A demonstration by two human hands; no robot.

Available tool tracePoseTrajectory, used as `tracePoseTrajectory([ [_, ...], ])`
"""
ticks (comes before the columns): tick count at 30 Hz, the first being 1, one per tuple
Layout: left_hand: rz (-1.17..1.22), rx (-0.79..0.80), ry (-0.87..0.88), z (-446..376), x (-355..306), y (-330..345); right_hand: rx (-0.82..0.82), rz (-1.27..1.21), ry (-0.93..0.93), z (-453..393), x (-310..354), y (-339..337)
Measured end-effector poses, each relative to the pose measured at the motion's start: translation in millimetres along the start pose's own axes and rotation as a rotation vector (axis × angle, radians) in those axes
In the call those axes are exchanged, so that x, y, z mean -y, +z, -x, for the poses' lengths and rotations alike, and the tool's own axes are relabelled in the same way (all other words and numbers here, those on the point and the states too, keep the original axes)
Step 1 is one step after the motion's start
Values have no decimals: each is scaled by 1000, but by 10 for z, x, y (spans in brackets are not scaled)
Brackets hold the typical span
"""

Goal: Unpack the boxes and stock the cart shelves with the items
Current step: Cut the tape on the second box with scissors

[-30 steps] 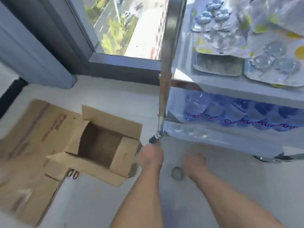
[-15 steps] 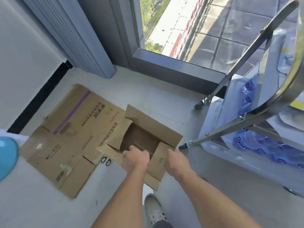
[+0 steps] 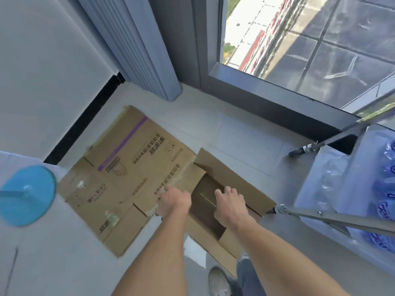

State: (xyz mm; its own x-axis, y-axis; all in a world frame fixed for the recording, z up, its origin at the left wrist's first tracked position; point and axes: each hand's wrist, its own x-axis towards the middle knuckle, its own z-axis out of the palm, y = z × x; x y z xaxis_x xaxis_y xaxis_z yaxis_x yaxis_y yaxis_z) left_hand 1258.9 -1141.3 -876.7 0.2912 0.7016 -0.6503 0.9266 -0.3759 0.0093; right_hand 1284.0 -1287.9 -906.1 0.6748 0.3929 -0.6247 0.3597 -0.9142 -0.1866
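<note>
An open brown cardboard box (image 3: 222, 167) lies on the floor with its flaps spread, and its dark inside looks empty. My left hand (image 3: 175, 201) curls its fingers over the box's left flap. At the right side of the opening, my right hand (image 3: 230, 207) curls its fingers round the right flap's edge. On the right stands the metal cart (image 3: 333, 216), with shrink-wrapped packs of blue-labelled water bottles (image 3: 384, 189) on its low shelf.
A flattened cardboard box (image 3: 119, 167) lies on the floor left of the open one. A round blue object (image 3: 25, 195) sits on a white surface at the left edge. My shoe (image 3: 220, 280) is below the box. A window and curtain stand behind.
My view has swung left and down from the cart shelves to the floor. Both hands have moved away from the cart's corner and onto the open box's flaps.
</note>
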Motion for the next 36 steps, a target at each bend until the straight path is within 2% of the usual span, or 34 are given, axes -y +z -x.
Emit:
tracePoseTrajectory([
  [4,64,2,30,-396,-248,-13,81,-36,-31,-390,169,-6],
  [9,22,24,52,-900,-105,94,447,-77,-15,-588,424,458],
  [11,-41,44,49,-1110,61,135,536,-100,16,-603,530,674],
  [14,-113,48,55,-1419,289,145,446,-155,70,-644,724,900],
  [18,-162,52,136,-1772,584,167,120,-186,-5,-757,1214,1058],
  [21,-191,61,145,-1975,849,168,86,-224,-168,-880,1796,1279],
  [23,-186,59,136,-2140,1033,165,112,-296,-167,-1011,2172,1504],
  [29,-165,-1,165,-2847,1318,236,304,-386,181,-1499,2608,2254],
  [32,-144,-46,192,-3248,1370,389,291,-407,321,-1798,2598,2642],
  [36,-148,-52,218,-3650,1530,721,185,-470,496,-2165,2534,3139],
])
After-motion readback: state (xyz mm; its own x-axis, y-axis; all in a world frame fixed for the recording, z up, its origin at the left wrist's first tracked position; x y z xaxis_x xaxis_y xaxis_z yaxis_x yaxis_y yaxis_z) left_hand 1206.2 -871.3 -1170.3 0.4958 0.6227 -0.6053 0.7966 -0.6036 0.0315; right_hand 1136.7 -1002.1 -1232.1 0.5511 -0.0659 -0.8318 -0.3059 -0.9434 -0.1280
